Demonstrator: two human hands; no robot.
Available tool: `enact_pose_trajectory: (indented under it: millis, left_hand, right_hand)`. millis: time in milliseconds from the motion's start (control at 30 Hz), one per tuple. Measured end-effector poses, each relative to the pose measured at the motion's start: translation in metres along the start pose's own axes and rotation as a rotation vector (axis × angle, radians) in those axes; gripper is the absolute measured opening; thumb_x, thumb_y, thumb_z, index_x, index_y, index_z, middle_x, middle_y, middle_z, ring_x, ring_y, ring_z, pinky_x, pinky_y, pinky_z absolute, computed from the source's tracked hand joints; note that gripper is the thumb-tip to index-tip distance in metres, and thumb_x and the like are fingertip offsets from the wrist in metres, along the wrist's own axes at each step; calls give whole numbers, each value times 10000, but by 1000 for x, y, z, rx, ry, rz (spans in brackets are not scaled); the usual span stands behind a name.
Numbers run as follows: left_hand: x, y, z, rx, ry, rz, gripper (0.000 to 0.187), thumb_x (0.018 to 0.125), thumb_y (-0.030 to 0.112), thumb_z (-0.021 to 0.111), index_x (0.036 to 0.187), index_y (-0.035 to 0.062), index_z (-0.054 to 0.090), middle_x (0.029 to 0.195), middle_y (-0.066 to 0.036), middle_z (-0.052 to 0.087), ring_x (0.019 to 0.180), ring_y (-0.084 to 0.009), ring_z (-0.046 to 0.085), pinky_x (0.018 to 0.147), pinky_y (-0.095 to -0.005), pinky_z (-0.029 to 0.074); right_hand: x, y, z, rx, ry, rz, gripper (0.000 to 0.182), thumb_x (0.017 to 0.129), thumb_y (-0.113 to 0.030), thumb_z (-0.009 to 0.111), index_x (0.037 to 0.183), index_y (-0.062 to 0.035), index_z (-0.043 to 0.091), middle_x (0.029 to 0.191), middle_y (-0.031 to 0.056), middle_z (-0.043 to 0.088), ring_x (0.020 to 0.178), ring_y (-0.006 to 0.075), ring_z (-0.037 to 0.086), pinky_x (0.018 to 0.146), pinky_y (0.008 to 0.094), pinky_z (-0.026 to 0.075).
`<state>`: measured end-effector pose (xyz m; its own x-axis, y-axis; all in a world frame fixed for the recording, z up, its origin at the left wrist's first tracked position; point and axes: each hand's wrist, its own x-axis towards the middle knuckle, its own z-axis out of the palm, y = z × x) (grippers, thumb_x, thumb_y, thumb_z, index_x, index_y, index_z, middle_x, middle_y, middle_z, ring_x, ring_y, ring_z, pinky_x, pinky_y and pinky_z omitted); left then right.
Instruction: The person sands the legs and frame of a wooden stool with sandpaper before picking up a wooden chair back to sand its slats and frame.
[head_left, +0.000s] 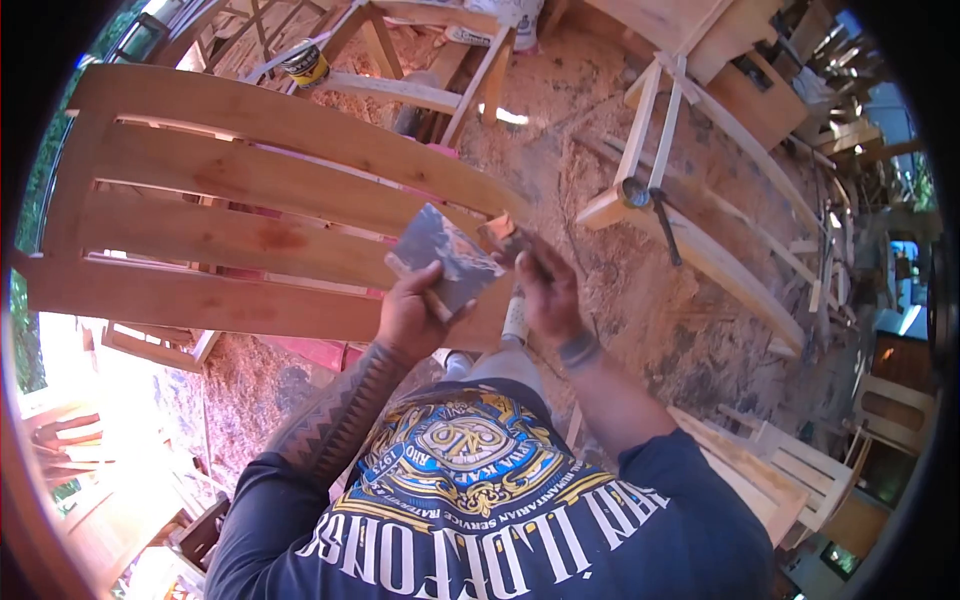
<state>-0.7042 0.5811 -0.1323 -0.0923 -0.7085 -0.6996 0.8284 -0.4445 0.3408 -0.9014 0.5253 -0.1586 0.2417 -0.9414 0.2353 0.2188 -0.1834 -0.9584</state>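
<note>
My left hand grips a flat, greyish plate smeared with pale orange paste, thumb on its upper face. Just right of the plate, my right hand is closed on a small tool with an orange-brown patch at its end; its exact shape is hard to make out. The tool's end is close to the plate's right edge. Beneath and to the left lies a slatted wooden panel, with darker reddish patches on some slats.
A yellow and black can sits on a wooden frame at the top left. Wooden frame parts stand at the right, with a dark clamp on them. Sawdust covers the floor. Slatted wooden pieces stand at the lower right.
</note>
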Motion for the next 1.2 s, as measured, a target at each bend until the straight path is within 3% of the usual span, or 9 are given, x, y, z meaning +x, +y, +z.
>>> enact_pose_trajectory:
  millis: [67,167,267,433,600,867,1067,1167,1200]
  left_hand:
    - [-1,4,10,30,-39,76,382,1046,234,554,1405,106,571,1300,-103,691,1152,-289,701,894,-551,606]
    - [-4,10,-1,99,-90,152,386,1047,234,548,1407,94,567,1299,-124,691,1128,-302,715,855,-531,634]
    - [-12,22,-14,-5,-93,217,382,1042,235,554,1391,82,577,1284,-126,705,1133,-313,722,820,-519,654]
    - [-31,69,-33,-187,-246,256,377,1034,241,563,1375,82,587,1260,-118,720,1104,-330,732,792,-521,657]
    - [-53,69,-44,-29,-242,376,450,1019,224,564,1435,57,532,1287,-154,700,1101,-354,731,755,-535,659]
    - [-78,40,-67,30,-105,459,454,1028,224,551,1442,39,522,1255,-155,715,1046,-353,749,709,-486,669]
    - [-73,40,-79,-10,-187,446,516,1031,151,509,1520,27,400,1354,-214,642,1111,-403,722,770,-525,679]
    - [-62,37,-74,39,-124,395,467,1037,144,509,1477,3,447,1309,-202,668,1078,-363,737,756,-506,676]
    - [-58,38,-72,66,-97,367,445,1035,144,519,1451,-9,473,1284,-196,679,1059,-347,743,751,-496,675]
  right_hand:
    - [-1,-7,9,-252,-72,-162,374,1064,-146,621,1424,-49,629,1207,148,755,1068,245,741,939,335,577]
    - [-12,-21,7,-385,-187,46,380,1037,-110,636,1416,-85,643,1224,177,741,1067,289,740,948,342,580]
    - [-15,-9,-25,-564,-753,124,354,1023,-169,638,1370,-114,677,1229,200,725,1120,341,705,992,398,566]
    - [6,91,-80,-1063,-693,384,369,1028,-341,579,1303,-135,715,1205,181,731,1199,352,662,1036,477,522]
    - [88,176,-97,-1204,-630,328,324,987,-237,555,1238,-138,734,1245,176,726,1140,379,693,988,483,553]
    - [120,155,-61,-1452,-945,337,337,918,-174,567,1193,-137,757,1210,157,742,1138,358,703,988,459,561]
    - [94,195,-80,-997,-684,304,337,947,-166,652,1266,-106,745,1208,168,748,1112,357,714,971,443,565]
    - [81,157,-64,-364,-633,705,330,954,-84,679,1279,-75,733,1201,148,752,1078,341,722,954,408,569]
    - [78,134,-54,-281,-636,627,329,956,-61,675,1279,-74,733,1195,138,753,1064,330,724,952,393,569]
